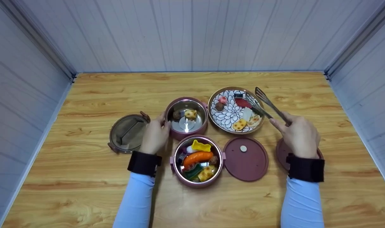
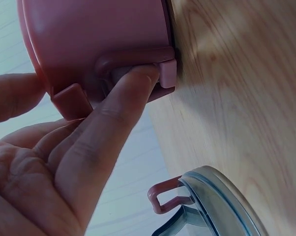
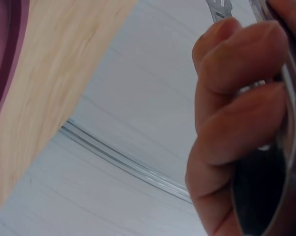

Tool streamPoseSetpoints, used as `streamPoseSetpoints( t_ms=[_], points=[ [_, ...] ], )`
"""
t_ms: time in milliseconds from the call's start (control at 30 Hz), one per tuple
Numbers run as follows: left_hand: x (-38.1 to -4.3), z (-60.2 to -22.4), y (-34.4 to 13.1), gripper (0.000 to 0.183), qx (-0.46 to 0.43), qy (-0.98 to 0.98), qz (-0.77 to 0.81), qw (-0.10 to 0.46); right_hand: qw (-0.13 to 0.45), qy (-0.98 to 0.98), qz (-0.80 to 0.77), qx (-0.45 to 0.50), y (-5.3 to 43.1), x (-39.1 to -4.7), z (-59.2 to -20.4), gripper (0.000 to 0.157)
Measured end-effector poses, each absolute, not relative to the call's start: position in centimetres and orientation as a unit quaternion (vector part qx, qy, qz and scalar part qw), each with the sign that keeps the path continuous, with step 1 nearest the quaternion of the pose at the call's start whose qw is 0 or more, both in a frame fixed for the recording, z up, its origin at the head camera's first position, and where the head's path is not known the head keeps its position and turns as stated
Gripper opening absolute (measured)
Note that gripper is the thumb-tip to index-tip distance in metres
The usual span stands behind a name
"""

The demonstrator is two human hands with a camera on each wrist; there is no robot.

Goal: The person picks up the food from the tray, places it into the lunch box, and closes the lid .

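My left hand point(image 1: 155, 136) grips the side of the rear maroon container point(image 1: 179, 136), one finger at its side clasp point(image 2: 133, 56). Inside that container lie a brown piece point(image 1: 177, 114) and a spotted yellow roll point(image 1: 190, 114). My right hand point(image 1: 301, 136) holds metal tongs point(image 1: 274, 108), their tips spread apart. One tong arm reaches over the flower-patterned plate point(image 1: 227, 120), near a dark red piece point(image 1: 242, 103); the other stands past the rim. Several toy food pieces lie on the plate. The front maroon container point(image 1: 197, 184) holds an orange sausage point(image 1: 198, 157) and other pieces.
A see-through lid point(image 1: 129, 133) with a clasp lies left of the containers. One round maroon lid point(image 1: 246, 161) lies beside the front container, another maroon lid point(image 1: 282, 153) partly beneath my right hand. Pale panel walls point(image 1: 192, 38) border the wooden table.
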State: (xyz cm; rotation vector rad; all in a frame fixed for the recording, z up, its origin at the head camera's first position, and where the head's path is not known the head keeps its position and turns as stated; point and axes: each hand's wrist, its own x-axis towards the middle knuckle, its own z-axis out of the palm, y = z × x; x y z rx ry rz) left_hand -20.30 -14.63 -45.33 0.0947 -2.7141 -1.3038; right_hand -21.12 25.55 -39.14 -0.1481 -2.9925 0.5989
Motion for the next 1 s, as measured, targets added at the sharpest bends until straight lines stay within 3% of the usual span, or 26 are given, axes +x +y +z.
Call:
streamPoseSetpoints(
  t_ms=[367,700,1000],
  points=[
    [-20.3,-45.1,-14.5,0.05,0.039,-0.899,-0.433,0.056,0.002,-0.98,0.192,-0.053,24.8,-22.8,-41.1,0.068],
    [-20.3,-45.2,-14.5,0.051,0.036,-0.898,-0.436,0.054,0.021,-0.982,0.184,-0.022,23.6,-22.4,-40.8,0.054],
    [-20.3,-45.3,-14.4,0.049,0.025,-0.898,-0.435,0.065,0.021,-0.985,0.17,-0.018,22.9,-22.7,-41.5,0.054]
  ],
)
